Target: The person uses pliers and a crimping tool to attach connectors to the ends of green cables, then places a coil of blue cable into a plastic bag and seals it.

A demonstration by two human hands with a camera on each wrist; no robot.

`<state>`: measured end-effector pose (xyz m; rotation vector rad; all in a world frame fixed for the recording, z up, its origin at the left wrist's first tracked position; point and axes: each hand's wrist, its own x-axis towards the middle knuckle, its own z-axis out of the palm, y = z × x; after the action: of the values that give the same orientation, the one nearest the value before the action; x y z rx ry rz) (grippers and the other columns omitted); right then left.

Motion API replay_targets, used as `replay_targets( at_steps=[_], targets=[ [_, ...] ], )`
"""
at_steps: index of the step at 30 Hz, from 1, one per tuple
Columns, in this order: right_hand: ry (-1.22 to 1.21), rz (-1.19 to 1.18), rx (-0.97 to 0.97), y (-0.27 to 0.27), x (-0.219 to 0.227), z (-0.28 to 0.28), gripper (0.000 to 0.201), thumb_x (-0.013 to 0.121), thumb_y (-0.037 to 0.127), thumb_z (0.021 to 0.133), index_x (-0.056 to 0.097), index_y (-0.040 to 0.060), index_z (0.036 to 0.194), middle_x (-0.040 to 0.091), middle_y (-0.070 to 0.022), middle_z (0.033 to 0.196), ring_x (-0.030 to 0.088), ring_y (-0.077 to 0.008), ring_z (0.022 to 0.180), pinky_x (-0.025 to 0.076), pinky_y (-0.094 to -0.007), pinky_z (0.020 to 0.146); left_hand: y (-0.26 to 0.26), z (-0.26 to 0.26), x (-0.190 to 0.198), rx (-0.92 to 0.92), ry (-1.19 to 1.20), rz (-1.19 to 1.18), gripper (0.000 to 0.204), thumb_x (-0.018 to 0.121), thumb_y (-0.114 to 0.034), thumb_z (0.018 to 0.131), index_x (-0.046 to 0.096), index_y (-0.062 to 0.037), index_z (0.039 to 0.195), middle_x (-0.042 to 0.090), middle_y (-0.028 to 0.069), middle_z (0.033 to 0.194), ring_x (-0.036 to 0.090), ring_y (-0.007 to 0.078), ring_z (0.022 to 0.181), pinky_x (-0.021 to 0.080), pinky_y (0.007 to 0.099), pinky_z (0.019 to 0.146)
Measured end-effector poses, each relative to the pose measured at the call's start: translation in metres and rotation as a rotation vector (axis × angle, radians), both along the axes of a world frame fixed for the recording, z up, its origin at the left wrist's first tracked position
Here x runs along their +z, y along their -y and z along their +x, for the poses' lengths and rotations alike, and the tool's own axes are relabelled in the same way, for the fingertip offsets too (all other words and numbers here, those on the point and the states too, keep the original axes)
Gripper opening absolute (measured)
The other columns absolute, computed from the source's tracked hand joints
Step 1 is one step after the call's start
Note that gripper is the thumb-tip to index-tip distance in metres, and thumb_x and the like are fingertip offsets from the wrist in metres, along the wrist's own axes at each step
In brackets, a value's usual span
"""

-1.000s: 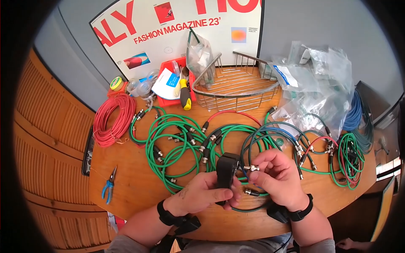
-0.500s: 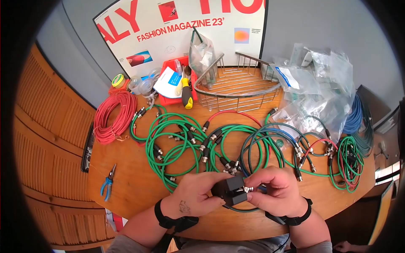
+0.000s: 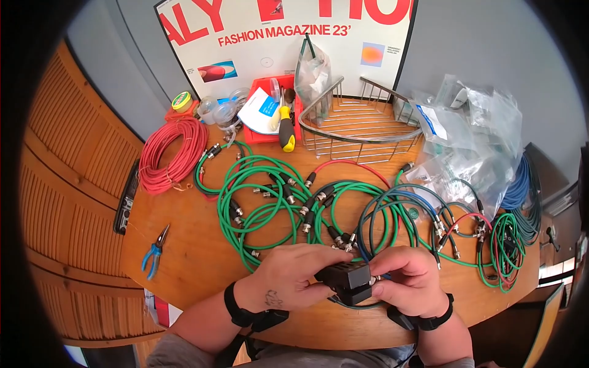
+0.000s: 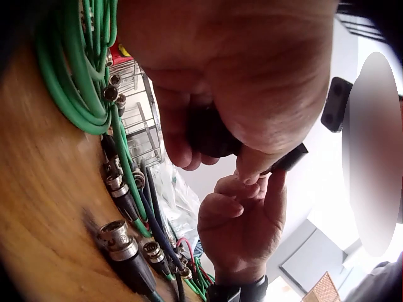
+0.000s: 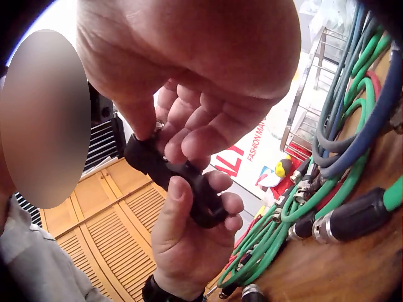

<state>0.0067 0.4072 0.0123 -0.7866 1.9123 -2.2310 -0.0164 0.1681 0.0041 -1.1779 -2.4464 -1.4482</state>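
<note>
In the head view a black block-shaped device (image 3: 348, 281) is gripped by my left hand (image 3: 279, 279), its fingers curled round the body. At the device's right end, my right hand (image 3: 412, 279) pinches a small silver connector (image 3: 375, 279) between thumb and forefinger. The right wrist view shows the dark device (image 5: 173, 179) held in the left hand (image 5: 195, 251), with the right hand (image 5: 195, 63) at its upper end. How far the connector sits in the device cannot be told. Green cables (image 3: 245, 202) with silver-tipped ends lie just beyond both hands.
Blue-handled pliers (image 3: 154, 253) lie at the left, near a red cable coil (image 3: 173, 154). Behind stand a red bin (image 3: 254, 136) with a yellow-black screwdriver (image 3: 286, 130) and a wire basket (image 3: 362, 138). Clear plastic bags (image 3: 472, 135) and blue cable (image 3: 516, 184) are at the right.
Both hands have come together, and the device has turned from upright to lying level, its end against the pinched connector. The head view has shifted slightly.
</note>
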Motion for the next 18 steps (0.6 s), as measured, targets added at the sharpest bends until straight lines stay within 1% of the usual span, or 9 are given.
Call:
replay_targets(
  at_steps=[4,7,9,10,11,13,15,17,18],
  targets=[
    [0.027,-0.049,0.031,0.001,0.001,0.001,0.024,0.074,-0.005,0.080,0.065,-0.0011,0.103,0.068,-0.0095,0.093,0.064,-0.0112,0.080,0.050,-0.0244,0.069,-0.003,-0.002,-0.004,0.006,-0.055,0.062,0.052,0.075,-0.009,0.067,0.063,-0.0089,0.118,0.068,0.0106,0.096,0.067,0.0285,0.083,0.054,0.0347,0.069],
    [0.076,-0.062,0.056,0.000,0.000,0.003,0.027,0.073,-0.006,0.081,0.064,-0.0011,0.106,0.068,-0.0094,0.094,0.064,-0.0117,0.081,0.051,-0.0251,0.070,-0.003,-0.002,-0.004,-0.019,0.004,0.067,0.052,0.075,-0.009,0.070,0.062,-0.0072,0.120,0.067,0.0124,0.100,0.066,0.0290,0.088,0.053,0.0336,0.073],
    [0.119,-0.035,-0.024,0.003,0.001,0.004,0.028,0.073,-0.005,0.081,0.064,-0.0005,0.107,0.068,-0.0085,0.093,0.064,-0.0114,0.081,0.051,-0.0254,0.070,-0.004,0.002,-0.002,-0.091,0.356,0.083,0.047,0.075,-0.011,0.076,0.061,-0.0044,0.120,0.066,0.0128,0.102,0.066,0.0256,0.091,0.052,0.0312,0.076],
    [0.057,-0.001,-0.051,0.005,-0.003,0.002,0.027,0.074,-0.004,0.081,0.064,0.0000,0.106,0.067,-0.0081,0.090,0.064,-0.0116,0.078,0.051,-0.0249,0.067,-0.007,0.005,-0.012,-0.143,0.528,0.159,0.049,0.075,-0.017,0.082,0.056,-0.0026,0.125,0.065,0.0088,0.100,0.065,0.0181,0.089,0.051,0.0283,0.076],
    [0.052,-0.011,-0.039,0.008,-0.003,-0.001,0.027,0.074,-0.004,0.081,0.064,0.0000,0.106,0.067,-0.0081,0.090,0.064,-0.0116,0.078,0.051,-0.0249,0.067,-0.008,0.009,-0.011,-0.129,0.523,0.152,0.049,0.075,-0.017,0.082,0.056,-0.0026,0.125,0.065,0.0088,0.100,0.065,0.0181,0.089,0.051,0.0283,0.076],
    [-0.065,0.209,-0.175,0.008,0.000,-0.004,0.025,0.074,-0.001,0.080,0.063,0.0006,0.102,0.066,-0.0084,0.086,0.064,-0.0132,0.074,0.050,-0.0251,0.062,-0.013,0.013,-0.010,-0.175,0.960,0.302,0.055,0.075,-0.022,0.085,0.051,-0.0022,0.130,0.063,0.0036,0.095,0.062,0.0119,0.087,0.050,0.0252,0.075],
    [-0.116,0.338,-0.260,0.003,0.004,-0.004,0.024,0.075,0.000,0.079,0.063,0.0008,0.100,0.066,-0.0085,0.084,0.064,-0.0140,0.072,0.050,-0.0252,0.060,-0.012,0.010,-0.008,-0.208,0.919,0.212,0.058,0.074,-0.025,0.087,0.047,-0.0025,0.133,0.061,0.0004,0.093,0.060,0.0083,0.083,0.051,0.0234,0.072],
    [-0.244,0.538,-0.283,0.005,0.010,-0.009,0.025,0.075,0.002,0.079,0.063,0.0016,0.100,0.063,-0.0091,0.081,0.064,-0.0171,0.068,0.049,-0.0271,0.058,-0.014,0.009,0.001,-0.162,1.148,0.192,0.055,0.072,-0.026,0.088,0.048,-0.0028,0.132,0.061,0.0002,0.091,0.060,0.0077,0.079,0.051,0.0237,0.068],
    [-0.286,0.528,-0.312,0.006,0.009,-0.010,0.023,0.074,0.004,0.079,0.064,0.0020,0.099,0.062,-0.0097,0.078,0.062,-0.0204,0.065,0.048,-0.0293,0.057,-0.015,0.009,0.002,-0.163,1.130,0.237,0.052,0.071,-0.027,0.089,0.049,-0.0033,0.130,0.061,0.0004,0.091,0.060,0.0077,0.075,0.052,0.0242,0.065]
  ],
)
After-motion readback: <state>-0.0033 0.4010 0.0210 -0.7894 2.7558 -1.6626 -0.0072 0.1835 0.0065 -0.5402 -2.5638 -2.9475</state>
